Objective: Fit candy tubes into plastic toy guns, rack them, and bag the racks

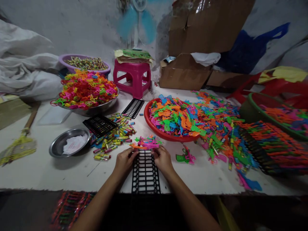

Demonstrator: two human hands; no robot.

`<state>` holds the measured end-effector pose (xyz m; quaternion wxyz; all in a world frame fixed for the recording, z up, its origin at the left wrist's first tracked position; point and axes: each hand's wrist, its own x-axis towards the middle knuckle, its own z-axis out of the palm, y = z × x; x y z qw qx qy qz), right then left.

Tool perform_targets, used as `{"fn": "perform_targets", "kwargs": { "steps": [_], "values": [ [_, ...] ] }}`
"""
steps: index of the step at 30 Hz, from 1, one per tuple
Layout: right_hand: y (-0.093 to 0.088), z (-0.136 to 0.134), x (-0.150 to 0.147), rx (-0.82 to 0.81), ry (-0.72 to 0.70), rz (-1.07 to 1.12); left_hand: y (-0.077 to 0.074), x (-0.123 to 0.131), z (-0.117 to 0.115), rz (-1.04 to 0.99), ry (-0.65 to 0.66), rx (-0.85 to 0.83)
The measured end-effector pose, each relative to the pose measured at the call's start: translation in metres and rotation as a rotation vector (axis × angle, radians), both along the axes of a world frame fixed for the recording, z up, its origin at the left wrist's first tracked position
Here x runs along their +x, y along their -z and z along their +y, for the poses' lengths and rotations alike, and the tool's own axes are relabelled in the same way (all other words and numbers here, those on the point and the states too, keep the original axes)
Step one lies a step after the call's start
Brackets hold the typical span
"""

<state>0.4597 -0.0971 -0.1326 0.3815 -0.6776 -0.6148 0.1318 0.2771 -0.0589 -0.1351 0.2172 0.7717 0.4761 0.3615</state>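
A black slotted plastic rack [145, 175] lies in front of me, its near end reaching the table edge. Across its far end sits a small row of pink, orange, green and blue plastic toy guns [149, 142]. My left hand [125, 162] is closed at the left end of this row, thumb and fingers pinching its edge. My right hand [163, 159] pinches the right end in the same way. The fingertips are partly hidden behind the toys. A red basin [173, 137] heaped with similar toy guns stands just beyond.
Small candy-like tubes [117, 136] are scattered left of the rack, beside another black rack [99, 125]. A steel bowl [54, 149] holds white paper. Loose toy guns [221, 138] spread rightward to a filled rack [260, 154]. A pink stool [134, 77] stands at the back.
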Motion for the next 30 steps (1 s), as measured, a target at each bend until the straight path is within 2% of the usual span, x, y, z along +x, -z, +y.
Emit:
{"fn": "perform_targets", "kwargs": {
  "steps": [8,13,15,18,21,23,25,28,30],
  "values": [
    [-0.003,0.003,-0.002,-0.015,0.02,-0.033,-0.003,0.0,0.003,0.179,0.013,0.083],
    [-0.006,-0.001,0.001,0.018,0.021,-0.045,-0.004,0.008,-0.002,0.233,-0.051,0.127],
    [-0.015,-0.011,0.001,0.055,0.044,-0.035,-0.002,0.01,-0.005,0.236,-0.092,0.144],
    [-0.042,-0.029,-0.004,0.266,0.1,-0.069,0.001,0.012,-0.009,0.243,-0.137,0.16],
    [-0.075,-0.029,-0.015,0.432,-0.032,-0.289,0.002,0.015,-0.011,0.261,-0.15,0.164],
    [-0.091,-0.014,-0.022,0.409,-0.175,-0.449,0.001,0.017,-0.011,0.278,-0.14,0.166],
    [-0.098,0.005,-0.028,0.36,-0.256,-0.528,-0.001,0.02,-0.011,0.297,-0.129,0.165],
    [-0.099,0.028,-0.031,0.284,-0.288,-0.552,-0.004,0.021,-0.01,0.324,-0.118,0.155],
    [-0.099,0.033,-0.031,0.255,-0.301,-0.563,-0.005,0.021,-0.009,0.336,-0.11,0.147]
  ]
}}
